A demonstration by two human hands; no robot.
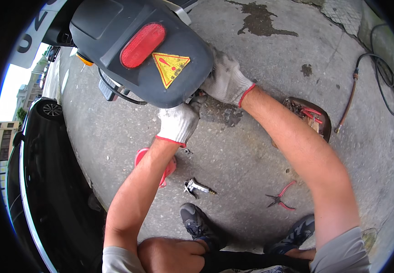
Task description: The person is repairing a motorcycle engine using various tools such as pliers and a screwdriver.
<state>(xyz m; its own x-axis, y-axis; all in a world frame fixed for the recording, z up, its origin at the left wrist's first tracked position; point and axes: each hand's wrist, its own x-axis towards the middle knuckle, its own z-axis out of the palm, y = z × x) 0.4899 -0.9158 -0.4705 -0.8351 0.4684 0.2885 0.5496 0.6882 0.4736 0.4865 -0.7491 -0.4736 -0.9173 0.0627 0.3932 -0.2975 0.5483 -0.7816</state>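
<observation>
A dark grey plastic rear fender (103,41) of a two-wheeler, with a red oval reflector (142,45) and a yellow triangular warning sticker (170,67), fills the upper left. Below its lower tip my left hand (178,122), in a white knit glove with a red cuff, is closed, fingers curled up beneath the edge; what they hold is hidden. My right hand (228,79), in a matching soiled glove, reaches in at the fender's right edge. Its fingers go behind the plastic and cannot be seen.
Red-handled pliers (281,196) and a metal air blow gun (198,186) lie on the concrete near my shoes. A red object (168,170) sits behind my left forearm. At right are a brown tray of tools (326,125) and a black hose (381,59). A black car (55,182) stands left.
</observation>
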